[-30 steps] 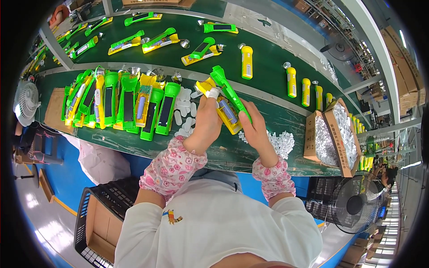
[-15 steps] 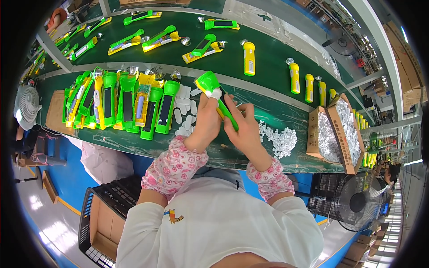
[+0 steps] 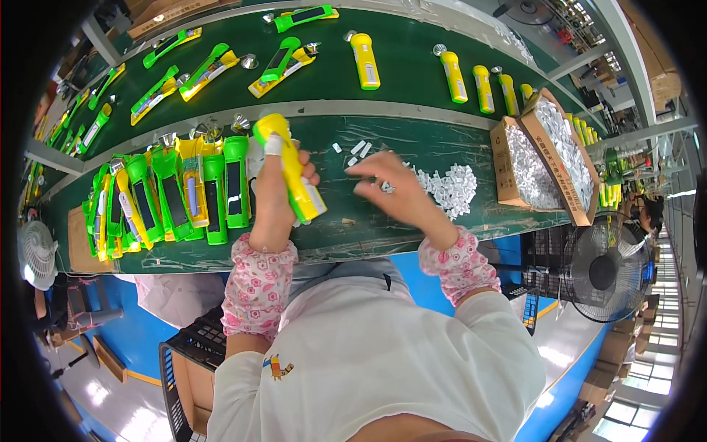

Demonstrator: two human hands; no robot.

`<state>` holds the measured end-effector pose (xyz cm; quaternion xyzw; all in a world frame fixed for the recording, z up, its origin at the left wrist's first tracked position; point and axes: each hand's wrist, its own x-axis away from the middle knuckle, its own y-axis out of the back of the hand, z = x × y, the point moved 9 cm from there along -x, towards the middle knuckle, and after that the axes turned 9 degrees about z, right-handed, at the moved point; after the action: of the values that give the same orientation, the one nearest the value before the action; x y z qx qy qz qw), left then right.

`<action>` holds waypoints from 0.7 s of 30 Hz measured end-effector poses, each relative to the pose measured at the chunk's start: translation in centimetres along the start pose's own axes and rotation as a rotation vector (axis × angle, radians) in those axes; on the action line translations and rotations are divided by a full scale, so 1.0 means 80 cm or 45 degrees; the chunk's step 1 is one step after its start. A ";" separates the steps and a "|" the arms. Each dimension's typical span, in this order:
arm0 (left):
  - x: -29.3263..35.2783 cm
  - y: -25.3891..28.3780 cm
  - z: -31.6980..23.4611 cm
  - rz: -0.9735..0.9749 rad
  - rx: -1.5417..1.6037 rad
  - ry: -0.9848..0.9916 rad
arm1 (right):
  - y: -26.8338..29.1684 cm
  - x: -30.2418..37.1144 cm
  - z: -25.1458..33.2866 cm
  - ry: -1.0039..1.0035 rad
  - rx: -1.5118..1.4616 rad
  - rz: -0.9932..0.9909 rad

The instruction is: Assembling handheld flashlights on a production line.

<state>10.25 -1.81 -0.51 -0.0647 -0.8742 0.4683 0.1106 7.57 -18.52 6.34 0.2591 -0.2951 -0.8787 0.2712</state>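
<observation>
My left hand [image 3: 274,202] is wrapped round a yellow flashlight [image 3: 294,177] with a green edge, its wide head pointing up and to the left. A white covering shows on the thumb. My right hand [image 3: 398,191] hovers over the bench, slightly blurred, its fingers apart and pointing left. Below and beyond it lie a few small white plastic pieces [image 3: 359,147], with a heap of them [image 3: 451,188] just to its right. Left of my left hand, several green and yellow flashlights [image 3: 173,195] stand packed in a row, some showing dark panels.
Behind a low rail, more flashlights with loose silvery reflectors lie on a green surface [image 3: 324,74]. Cardboard boxes of white pieces [image 3: 515,166] stand at the bench's right end. A black fan [image 3: 604,272] is at right, a white fan [image 3: 37,254] at left.
The flashlight has turned from its green side to its yellow side and moved left in my left hand. My right hand has let go of it and is apart, near the white pieces.
</observation>
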 end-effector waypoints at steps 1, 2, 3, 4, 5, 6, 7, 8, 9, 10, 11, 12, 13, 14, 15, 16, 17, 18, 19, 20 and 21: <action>-0.003 -0.006 -0.007 -0.001 -0.001 -0.038 | 0.026 0.008 -0.021 -0.048 0.414 -0.122; -0.004 -0.006 -0.016 -0.010 -0.005 -0.083 | 0.032 0.020 -0.058 -0.216 0.411 -0.078; -0.010 -0.007 -0.019 0.082 0.079 -0.078 | 0.037 0.027 -0.081 -0.375 0.406 -0.027; -0.015 -0.008 -0.018 0.111 0.099 -0.089 | 0.030 0.030 -0.097 -0.424 0.233 0.068; -0.019 -0.012 -0.018 0.138 0.118 -0.096 | 0.025 0.029 -0.100 -0.426 0.226 0.070; -0.026 -0.016 -0.016 0.252 0.219 -0.081 | 0.015 0.023 -0.091 -0.280 0.369 0.098; -0.027 -0.003 -0.009 0.101 0.202 -0.062 | 0.004 0.018 -0.080 -0.130 0.509 0.124; -0.024 -0.003 -0.010 -0.051 0.184 -0.054 | 0.000 0.013 -0.083 -0.143 0.548 0.114; -0.031 0.009 -0.005 0.002 0.171 -0.066 | -0.003 0.011 -0.082 -0.129 0.542 0.117; -0.031 0.016 0.003 0.040 0.126 -0.034 | -0.009 0.012 -0.078 -0.077 0.646 0.168; -0.033 0.021 0.010 0.078 0.080 -0.005 | -0.015 0.012 -0.076 -0.020 0.750 0.218; -0.028 0.024 0.015 0.011 0.006 0.017 | -0.014 0.012 -0.070 0.065 0.708 0.210; -0.022 0.020 0.016 -0.005 -0.186 -0.010 | -0.012 0.013 -0.069 0.085 0.701 0.209; -0.015 0.010 0.015 -0.026 -0.378 -0.037 | -0.004 0.012 -0.076 0.003 0.530 0.183; -0.012 0.003 0.020 0.030 -0.388 -0.077 | 0.000 0.006 -0.073 -0.080 0.361 0.162; -0.009 -0.001 0.024 0.056 -0.437 -0.081 | 0.007 0.006 -0.086 -0.361 0.016 0.084; -0.008 -0.008 0.029 0.086 -0.486 -0.082 | 0.020 -0.005 -0.068 -0.315 -0.091 0.015; -0.006 -0.015 0.032 0.140 -0.513 -0.096 | 0.029 -0.011 -0.058 -0.272 -0.199 -0.053; -0.004 -0.022 0.037 0.201 -0.490 -0.084 | 0.032 -0.017 -0.052 -0.163 -0.351 -0.132; 0.000 -0.036 0.040 0.272 -0.466 -0.065 | 0.028 -0.022 -0.046 -0.161 -0.350 -0.133; 0.004 -0.046 0.041 0.292 -0.422 -0.031 | 0.027 -0.030 -0.036 -0.086 -0.530 -0.202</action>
<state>9.07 -6.41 0.86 -0.1754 -0.9275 0.3284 0.0338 11.73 -19.59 6.52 0.1904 -0.0951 -0.9475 0.2388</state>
